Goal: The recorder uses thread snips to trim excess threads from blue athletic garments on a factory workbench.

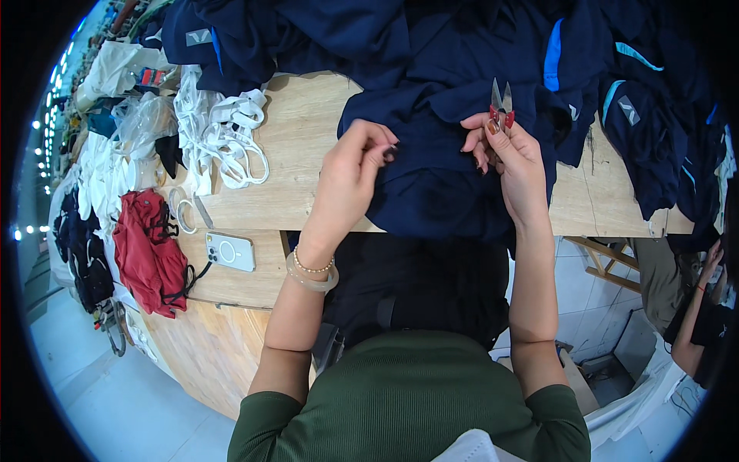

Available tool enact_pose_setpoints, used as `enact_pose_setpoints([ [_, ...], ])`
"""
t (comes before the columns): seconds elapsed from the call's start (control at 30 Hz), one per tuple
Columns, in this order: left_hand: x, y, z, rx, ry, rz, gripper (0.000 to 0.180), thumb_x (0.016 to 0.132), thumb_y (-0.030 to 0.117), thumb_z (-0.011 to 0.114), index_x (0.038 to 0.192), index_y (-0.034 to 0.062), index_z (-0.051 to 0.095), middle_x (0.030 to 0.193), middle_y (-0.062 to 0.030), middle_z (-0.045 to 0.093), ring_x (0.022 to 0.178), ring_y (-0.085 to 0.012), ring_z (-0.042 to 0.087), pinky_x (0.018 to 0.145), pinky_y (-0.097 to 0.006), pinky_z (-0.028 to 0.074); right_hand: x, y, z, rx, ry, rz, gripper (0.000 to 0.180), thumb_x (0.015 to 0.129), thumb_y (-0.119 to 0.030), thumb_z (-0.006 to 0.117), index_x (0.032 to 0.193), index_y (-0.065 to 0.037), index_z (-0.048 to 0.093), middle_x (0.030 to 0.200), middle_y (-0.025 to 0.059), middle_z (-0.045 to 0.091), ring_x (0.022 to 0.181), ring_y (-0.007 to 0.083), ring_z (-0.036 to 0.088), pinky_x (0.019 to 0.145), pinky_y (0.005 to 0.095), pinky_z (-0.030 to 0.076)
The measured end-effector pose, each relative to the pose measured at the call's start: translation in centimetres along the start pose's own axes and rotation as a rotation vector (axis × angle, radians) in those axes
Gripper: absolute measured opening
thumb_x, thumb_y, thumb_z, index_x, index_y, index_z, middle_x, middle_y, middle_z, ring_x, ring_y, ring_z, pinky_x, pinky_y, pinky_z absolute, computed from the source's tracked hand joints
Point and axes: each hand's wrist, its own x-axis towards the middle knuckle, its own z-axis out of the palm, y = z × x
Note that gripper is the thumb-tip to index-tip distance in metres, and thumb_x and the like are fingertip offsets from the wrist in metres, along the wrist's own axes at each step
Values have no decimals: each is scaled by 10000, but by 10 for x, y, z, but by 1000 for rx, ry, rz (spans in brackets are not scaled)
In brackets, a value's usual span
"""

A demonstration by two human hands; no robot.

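Observation:
My right hand (517, 158) holds a pair of small thread snips (497, 96) with red grips. Their blades point away from me, slightly apart, while the other fingers curl loosely. Opposite it, my left hand (356, 158) is closed in a pinch above the garment. Whatever lies between those fingertips, if anything, is too small to make out. Dark navy fabric of a garment (443, 196) spreads beneath and between both hands, hanging a little over the table's near edge.
More navy garments (493, 46) with blue strips pile up beyond my hands and rightward. On the wooden table (300, 115) at left lie white straps (239, 138), a phone (231, 252) and red cloth (146, 250). Another person's arm (697, 296) shows at far right.

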Motion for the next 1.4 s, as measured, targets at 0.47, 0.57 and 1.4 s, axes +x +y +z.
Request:
enact_pose_setpoints([
  [0.47, -2, -4, -7, 172, -124, 120, 205, 754, 12, 729, 942, 21, 647, 963, -61, 566, 841, -194, 579, 738, -287, 473, -3, -9, 4, -68, -42, 2, 324, 1023, -258, 451, 1079, 5, 630, 686, -22, 491, 588, 35, 391, 546, 190, 283],
  [0.57, 5, -5, -8, 155, -98, 124, 139, 794, 1, 692, 915, 4, 623, 917, -51, 576, 784, -186, 568, 705, -269, 459, -7, -18, 13, 30, 1, 16, 313, 1028, -263, 451, 1079, 2, 610, 659, -46, 382, 589, 34, 323, 535, 192, 243],
  [1.4, 9, 0, -19, 358, -183, 284, 132, 762, 23, 706, 874, 21, 636, 902, -68, 561, 817, -230, 565, 737, -306, 465, -22, -26, 10, -337, 53, -192, 197, 914, -86, 638, 1099, -20, 637, 951, 21, 632, 828, 87, 579, 768, 218, 458],
])
